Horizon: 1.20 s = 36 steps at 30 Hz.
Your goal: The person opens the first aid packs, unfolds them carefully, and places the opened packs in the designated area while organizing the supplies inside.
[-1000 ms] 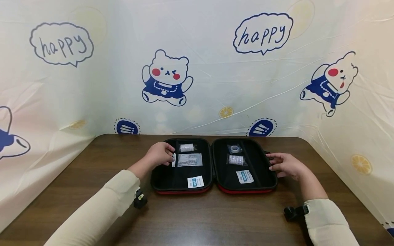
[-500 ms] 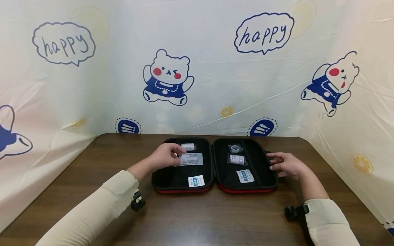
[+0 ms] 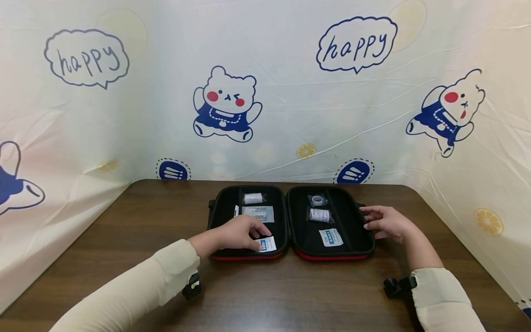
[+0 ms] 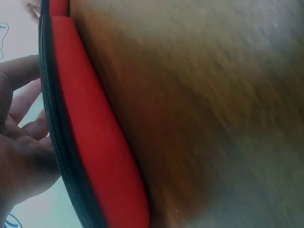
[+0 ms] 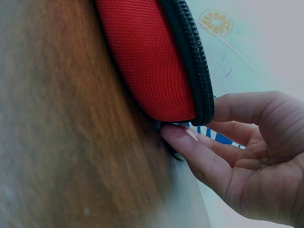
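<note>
An unfolded first-aid case [image 3: 352, 244], black inside and red outside, lies on the table. My left hand [image 3: 238, 234] reaches over its left half, thumb and fingertips right at a small white-and-blue packet [image 3: 267, 243]. In the left wrist view the case's red side [image 4: 95, 123] hides part of those fingers. Above that packet lie a larger flat packet [image 3: 261, 213] and a wrapped white roll [image 3: 253, 198]. My right hand [image 3: 387, 223] holds the right edge of the case; the right wrist view has its thumb [image 5: 180, 137] under the red corner and fingers at the zipper.
In the case's right half lie a tape roll [image 3: 317, 200], a wrapped bandage roll [image 3: 319, 215] and another white-and-blue packet [image 3: 331, 237]. The brown table [image 3: 298, 295] stretches in front. A printed curtain [image 3: 282, 115] hangs behind.
My left hand has moved from the left edge of the case, across the larger flat packet, and down to the small white-and-blue packet. The right hand has stayed in place.
</note>
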Available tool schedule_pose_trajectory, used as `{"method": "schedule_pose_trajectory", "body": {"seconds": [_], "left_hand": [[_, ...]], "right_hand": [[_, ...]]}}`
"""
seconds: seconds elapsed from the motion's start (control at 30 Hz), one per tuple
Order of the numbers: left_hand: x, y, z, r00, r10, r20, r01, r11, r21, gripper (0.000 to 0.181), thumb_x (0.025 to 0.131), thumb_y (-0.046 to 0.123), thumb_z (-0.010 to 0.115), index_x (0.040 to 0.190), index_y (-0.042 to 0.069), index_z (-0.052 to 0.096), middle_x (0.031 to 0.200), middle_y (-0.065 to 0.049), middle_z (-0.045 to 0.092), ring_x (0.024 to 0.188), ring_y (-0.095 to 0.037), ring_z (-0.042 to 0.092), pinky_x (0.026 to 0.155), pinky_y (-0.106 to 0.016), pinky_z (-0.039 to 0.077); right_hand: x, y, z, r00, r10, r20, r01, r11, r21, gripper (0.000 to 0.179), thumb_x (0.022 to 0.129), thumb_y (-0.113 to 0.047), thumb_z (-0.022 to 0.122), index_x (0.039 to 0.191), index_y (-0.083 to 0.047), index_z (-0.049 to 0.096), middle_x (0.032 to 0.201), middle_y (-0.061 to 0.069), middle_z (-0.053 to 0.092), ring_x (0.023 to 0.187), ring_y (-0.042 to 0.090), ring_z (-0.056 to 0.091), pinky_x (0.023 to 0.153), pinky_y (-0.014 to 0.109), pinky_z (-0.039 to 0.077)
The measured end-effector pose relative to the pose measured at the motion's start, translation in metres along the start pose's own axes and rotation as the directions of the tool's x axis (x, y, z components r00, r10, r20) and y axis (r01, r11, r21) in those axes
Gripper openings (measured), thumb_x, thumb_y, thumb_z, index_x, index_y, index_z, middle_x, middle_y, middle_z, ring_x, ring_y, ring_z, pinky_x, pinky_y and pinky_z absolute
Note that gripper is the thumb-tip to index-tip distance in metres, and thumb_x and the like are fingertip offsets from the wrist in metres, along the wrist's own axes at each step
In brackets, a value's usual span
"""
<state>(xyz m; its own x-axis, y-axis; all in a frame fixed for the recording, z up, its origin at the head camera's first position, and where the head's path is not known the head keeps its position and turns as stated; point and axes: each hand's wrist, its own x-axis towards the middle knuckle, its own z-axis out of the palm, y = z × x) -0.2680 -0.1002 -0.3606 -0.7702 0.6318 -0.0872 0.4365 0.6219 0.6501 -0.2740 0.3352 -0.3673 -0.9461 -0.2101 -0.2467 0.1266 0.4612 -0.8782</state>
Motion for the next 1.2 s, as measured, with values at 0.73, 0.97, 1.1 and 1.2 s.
{"method": "schedule_pose_trajectory", "body": {"seconds": [0.73, 0.97, 1.1, 1.2], "left_hand": [[0.0, 0.002, 0.001, 0.999, 0.036, -0.031, -0.038, 0.997, -0.063, 0.036, 0.083, -0.006, 0.067, 0.115, 0.01, 0.072, 0.088, 0.002, 0.062, 0.078, -0.016, 0.056, 0.067, -0.029, 0.051], [-0.005, 0.002, -0.004, 0.995, 0.013, -0.095, -0.023, 0.994, -0.11, 0.036, 0.084, -0.009, 0.062, 0.114, 0.008, 0.073, 0.082, 0.001, 0.061, 0.076, -0.016, 0.055, 0.064, -0.028, 0.049], [-0.01, 0.001, -0.008, 0.991, -0.053, -0.124, 0.029, 0.981, -0.19, 0.033, 0.084, -0.007, 0.063, 0.112, 0.007, 0.073, 0.083, -0.003, 0.061, 0.076, -0.018, 0.056, 0.061, -0.03, 0.053], [-0.013, -0.001, -0.011, 0.986, -0.08, -0.149, 0.044, 0.971, -0.233, 0.028, 0.085, -0.006, 0.064, 0.108, 0.006, 0.074, 0.086, -0.005, 0.06, 0.078, -0.019, 0.057, 0.061, -0.032, 0.056]], "right_hand": [[-0.001, 0.001, 0.001, 1.0, -0.014, 0.0, 0.014, 1.0, 0.001, 0.064, 0.09, 0.001, 0.064, 0.146, 0.008, 0.032, 0.131, 0.034, 0.047, 0.096, 0.023, 0.061, 0.078, 0.046, 0.058], [-0.001, 0.002, 0.001, 1.0, -0.016, 0.007, 0.016, 1.0, -0.001, 0.065, 0.09, 0.0, 0.064, 0.146, 0.008, 0.032, 0.132, 0.035, 0.046, 0.096, 0.024, 0.061, 0.079, 0.046, 0.058], [-0.001, 0.002, 0.001, 1.0, -0.01, -0.004, 0.01, 1.0, -0.009, 0.065, 0.09, 0.0, 0.064, 0.146, 0.008, 0.033, 0.13, 0.034, 0.048, 0.093, 0.024, 0.061, 0.078, 0.045, 0.058], [-0.001, 0.001, 0.002, 1.0, -0.005, -0.013, 0.005, 1.0, -0.013, 0.064, 0.089, 0.0, 0.064, 0.145, 0.007, 0.034, 0.129, 0.033, 0.049, 0.093, 0.024, 0.061, 0.078, 0.044, 0.058]]}}
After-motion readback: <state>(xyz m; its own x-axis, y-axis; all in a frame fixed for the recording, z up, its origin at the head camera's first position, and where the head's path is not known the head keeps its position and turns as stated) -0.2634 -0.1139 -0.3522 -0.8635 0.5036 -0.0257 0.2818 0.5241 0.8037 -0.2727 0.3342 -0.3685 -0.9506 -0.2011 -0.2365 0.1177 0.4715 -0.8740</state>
